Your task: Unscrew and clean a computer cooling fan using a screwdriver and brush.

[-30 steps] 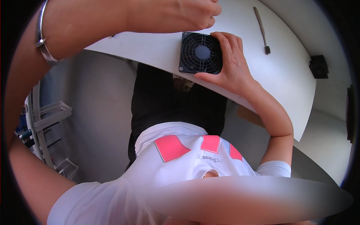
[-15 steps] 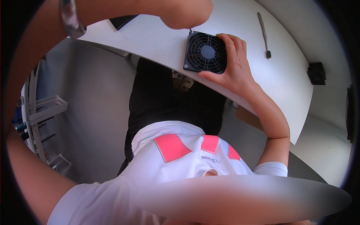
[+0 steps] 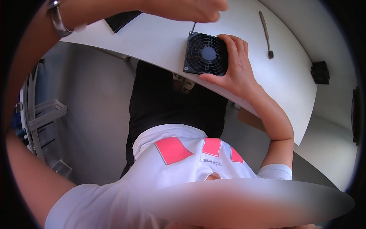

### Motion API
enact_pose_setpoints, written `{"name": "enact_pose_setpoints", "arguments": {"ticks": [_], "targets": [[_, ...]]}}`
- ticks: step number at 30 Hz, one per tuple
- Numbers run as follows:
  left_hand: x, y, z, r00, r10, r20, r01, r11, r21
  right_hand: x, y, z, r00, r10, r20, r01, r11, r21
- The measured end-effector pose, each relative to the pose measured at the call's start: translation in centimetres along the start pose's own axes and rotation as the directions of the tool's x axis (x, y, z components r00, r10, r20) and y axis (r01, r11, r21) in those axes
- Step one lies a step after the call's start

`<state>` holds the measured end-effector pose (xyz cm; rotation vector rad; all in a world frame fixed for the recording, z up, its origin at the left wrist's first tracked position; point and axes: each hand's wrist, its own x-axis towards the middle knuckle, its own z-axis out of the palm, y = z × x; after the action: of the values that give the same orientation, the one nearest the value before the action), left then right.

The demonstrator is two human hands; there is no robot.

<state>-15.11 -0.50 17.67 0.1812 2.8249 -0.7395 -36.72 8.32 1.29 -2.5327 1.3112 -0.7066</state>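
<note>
Our right hand (image 3: 239, 68) clasps the square black cooling fan (image 3: 208, 54) between a thumb at its near edge and fingers at its far edge. The fan lies grille up near the front edge of the white table (image 3: 286, 91). Our left hand (image 3: 202, 9) is curled around a screwdriver (image 3: 193, 27), its handle hidden from us, its shaft meeting the fan's far-left corner. Farther right we see a toothbrush (image 3: 265, 34), bristles nearest us, and a black boxy object (image 3: 320, 72); a flat black item (image 3: 124, 20) lies far left.
</note>
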Motion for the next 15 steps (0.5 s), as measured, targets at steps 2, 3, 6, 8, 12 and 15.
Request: {"name": "enact_pose_setpoints", "arguments": {"ticks": [2,3,6,8,12,15], "targets": [[0.1,0.2,-0.8,0.913,-0.234,0.335,0.314,0.926,-0.208,-0.1,0.2,0.0,1.0,-0.004,-0.004,0.004,1.0,-0.01],[0.1,0.3,-0.8,0.914,-0.231,0.332,0.31,0.927,-0.209,-0.2,0.2,0.0,1.0,0.006,-0.006,-0.006,1.0,-0.008],[-0.2,1.2,-0.2,0.798,-0.313,0.515,0.519,0.792,-0.323,-0.2,0.2,0.0,1.0,0.01,-0.013,-0.01,1.0,-0.005],[-0.4,1.9,-0.1,0.672,-0.44,0.596,0.718,0.584,-0.379,-0.1,0.1,0.0,1.0,0.002,-0.017,-0.002,1.0,-0.005],[0.2,3.3,-1.7,0.74,-0.531,0.413,0.664,0.676,-0.321,-0.4,0.2,-0.1,1.0,0.01,-0.025,-0.01,1.0,-0.017],[0.0,2.9,-1.2,0.809,-0.513,0.288,0.587,0.727,-0.356,-0.2,0.2,0.0,0.999,0.002,-0.033,-0.002,1.0,-0.021]]}}
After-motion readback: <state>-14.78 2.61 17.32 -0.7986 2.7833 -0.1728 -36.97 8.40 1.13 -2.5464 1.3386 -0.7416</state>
